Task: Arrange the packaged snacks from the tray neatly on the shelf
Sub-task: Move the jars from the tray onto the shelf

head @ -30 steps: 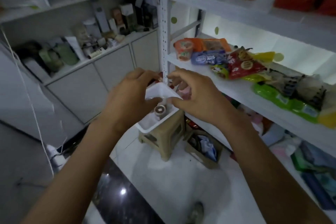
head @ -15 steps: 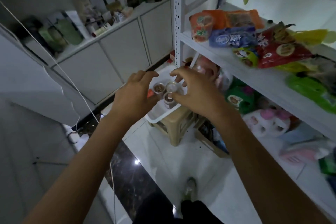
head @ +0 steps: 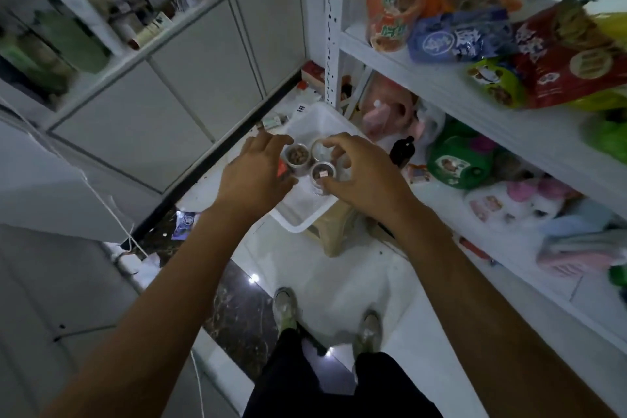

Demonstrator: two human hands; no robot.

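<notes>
White metal shelf unit (head: 458, 102), right of view: its middle board carries orange, blue and red packaged snacks (head: 458, 37) lying in a loose, overlapping row. Beige plastic stool (head: 336, 231) on the tiled floor beside the shelf's upright post. White rectangular plastic tray (head: 298, 226) resting on the stool.

Left hand (head: 258, 176) over the tray's left side, fingers extended and relaxed, tips beside a small round clear cup of brown pieces (head: 298, 157).

Right hand (head: 363, 176) arched over the tray, fingers curled: fingertips on the far cup (head: 320, 148), thumb on the near cup's (head: 322, 174) rim. Whether it grips firmly cannot be told. All three cups stand together in the tray.
</notes>
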